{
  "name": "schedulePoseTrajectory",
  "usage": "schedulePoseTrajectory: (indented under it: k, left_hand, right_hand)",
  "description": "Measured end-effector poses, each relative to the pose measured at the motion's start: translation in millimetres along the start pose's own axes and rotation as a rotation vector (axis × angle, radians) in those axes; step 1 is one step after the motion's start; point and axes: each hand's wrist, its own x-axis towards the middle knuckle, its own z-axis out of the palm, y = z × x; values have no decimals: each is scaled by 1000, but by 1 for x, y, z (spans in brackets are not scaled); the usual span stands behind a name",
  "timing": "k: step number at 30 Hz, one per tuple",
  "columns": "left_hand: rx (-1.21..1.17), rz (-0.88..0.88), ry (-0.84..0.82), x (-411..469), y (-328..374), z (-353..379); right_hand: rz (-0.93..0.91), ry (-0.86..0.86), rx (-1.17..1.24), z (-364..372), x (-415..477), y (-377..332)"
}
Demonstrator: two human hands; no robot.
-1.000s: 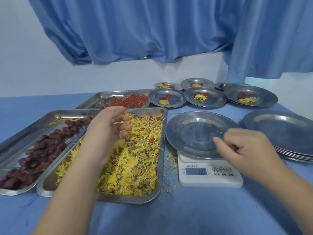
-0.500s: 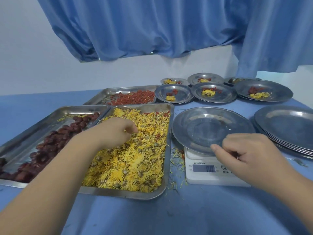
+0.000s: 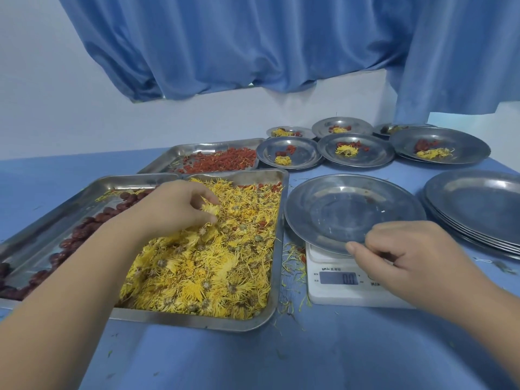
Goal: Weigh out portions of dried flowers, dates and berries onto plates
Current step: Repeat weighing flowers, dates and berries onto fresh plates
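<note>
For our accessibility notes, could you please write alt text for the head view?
A person's left hand pinches yellow dried flowers in a steel tray while the right hand holds the rim of a nearly bare plate on a scale reading zero. Trays of dates and red berries lie nearby, filled plates behind, stacked plates at right.

I count three rectangular stainless-steel trays [image 3: 197, 322] on the left half of the blue tabletop [image 3: 309, 356]: one of dark red dates [image 3: 84, 229], one of yellow dried flowers [image 3: 213, 263], one of small red berries [image 3: 222, 163]. Near the far right corner I make out six round steel plates with small portions [image 3: 308, 156], the sixth half hidden. One empty round steel plate [image 3: 337, 209] rests on one white digital scale [image 3: 351, 294]. By the right edge is one stack of empty steel plates [image 3: 478, 204]; I see several rims but cannot fix their number. Two hands show: the left hand [image 3: 174, 209] and the right hand [image 3: 408, 254].
</note>
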Motion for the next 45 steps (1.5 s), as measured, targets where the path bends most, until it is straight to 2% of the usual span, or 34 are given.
schedulePoseTrajectory:
  k: [7, 11, 18, 21, 26, 32, 39, 45]
  left_hand:
    - [-209, 13, 108, -9, 3, -4]
    - [-345, 24, 83, -12, 8, -2]
    - [-244, -47, 162, -9, -3, 3]
    - [-178, -67, 57, -5, -2, 5]
    - [117, 4, -139, 0, 0, 6]
    - [161, 95, -40, -6, -3, 9]
    - [259, 41, -143, -11, -5, 13]
    - [163, 48, -88, -13, -5, 14]
  right_hand:
    - [0, -15, 8, 1, 0, -1]
    - [8, -23, 23, 0, 1, -2]
    - [-6, -37, 31, 0, 1, -2]
    - [-25, -46, 37, 0, 1, -2]
    - [-15, -63, 37, -1, 0, -4]
    - [-13, -54, 44, -3, 1, -4]
    - [-10, -67, 44, -2, 0, -4]
    - [-7, -62, 46, -3, 0, -4]
